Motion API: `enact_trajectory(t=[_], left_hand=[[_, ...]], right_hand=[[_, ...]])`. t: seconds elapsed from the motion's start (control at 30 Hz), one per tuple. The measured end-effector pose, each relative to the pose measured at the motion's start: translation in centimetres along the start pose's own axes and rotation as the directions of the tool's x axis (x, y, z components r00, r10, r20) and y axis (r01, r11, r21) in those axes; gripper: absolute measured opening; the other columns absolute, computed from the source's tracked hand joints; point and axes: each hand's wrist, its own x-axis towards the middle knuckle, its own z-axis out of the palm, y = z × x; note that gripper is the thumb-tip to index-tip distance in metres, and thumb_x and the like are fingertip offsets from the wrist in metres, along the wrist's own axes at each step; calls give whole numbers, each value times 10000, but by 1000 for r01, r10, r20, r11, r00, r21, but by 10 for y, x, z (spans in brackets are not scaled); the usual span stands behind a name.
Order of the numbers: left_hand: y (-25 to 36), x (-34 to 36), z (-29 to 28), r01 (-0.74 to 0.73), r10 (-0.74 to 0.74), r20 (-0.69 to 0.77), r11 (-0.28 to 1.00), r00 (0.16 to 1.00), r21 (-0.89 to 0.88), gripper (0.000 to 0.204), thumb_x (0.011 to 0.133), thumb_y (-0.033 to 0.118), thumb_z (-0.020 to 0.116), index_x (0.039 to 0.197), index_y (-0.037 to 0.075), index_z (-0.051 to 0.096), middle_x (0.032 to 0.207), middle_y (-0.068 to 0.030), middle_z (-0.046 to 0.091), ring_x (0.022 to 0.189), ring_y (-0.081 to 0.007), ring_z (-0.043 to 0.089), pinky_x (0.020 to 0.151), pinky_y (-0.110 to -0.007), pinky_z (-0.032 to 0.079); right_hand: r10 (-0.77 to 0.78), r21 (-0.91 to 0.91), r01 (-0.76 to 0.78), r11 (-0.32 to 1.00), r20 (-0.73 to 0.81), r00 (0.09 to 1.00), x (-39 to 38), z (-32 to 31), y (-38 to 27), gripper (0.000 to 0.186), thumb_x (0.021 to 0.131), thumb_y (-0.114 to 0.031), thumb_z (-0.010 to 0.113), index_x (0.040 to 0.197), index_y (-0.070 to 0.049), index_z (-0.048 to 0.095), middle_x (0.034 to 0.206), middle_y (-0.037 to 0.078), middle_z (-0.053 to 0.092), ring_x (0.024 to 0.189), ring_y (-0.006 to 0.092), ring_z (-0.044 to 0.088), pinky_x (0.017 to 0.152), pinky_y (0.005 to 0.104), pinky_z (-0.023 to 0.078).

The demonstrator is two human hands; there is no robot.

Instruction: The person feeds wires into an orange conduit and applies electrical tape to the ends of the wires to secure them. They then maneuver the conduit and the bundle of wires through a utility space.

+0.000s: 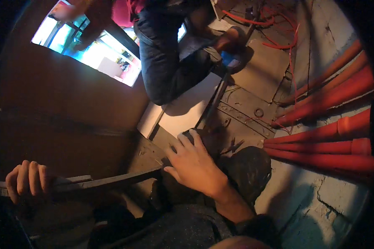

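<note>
At the far left, the fingers of my left hand are curled over a long narrow bar. The bar looks like wood or metal; its material is hard to make out in the dim light. My right hand lies with its fingers bent and apart over my dark-clothed knee, and nothing shows in its grasp. Beyond it is a pale flat panel on the floor. The thumb of my left hand is hidden.
Another person in dark trousers crouches ahead, over the panel. Thick red pipes run along the right wall. Thin red tubing lies loosely at the far right. A brown wall with a bright opening stands left.
</note>
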Motion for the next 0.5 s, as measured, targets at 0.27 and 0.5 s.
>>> enact_trajectory(t=[0.27, 0.5], left_hand=[[-3, -4, 3, -46, 48, -47, 998, 998, 29, 55, 846, 196, 606, 850, 143, 621, 800, -26, 608, 651, -188, 582, 600, -345, 502], [-11, -3, 16, -171, 191, -144, 975, 971, 143, 104, 840, 210, 600, 882, 116, 588, 831, -61, 593, 701, -215, 570, 634, -353, 491]], right_hand=[[-28, -52, 24, 998, -76, 997, -1, 5, -1, 396, 809, -349, 640, 1055, -42, 591, 1064, 140, 577, 1159, 299, 459, 1044, 482, 253], [-33, 102, 48, 994, -142, 989, -4, -3, 5, 351, 814, -333, 635, 1030, -59, 592, 1031, 133, 586, 1111, 299, 493, 1025, 451, 289]])
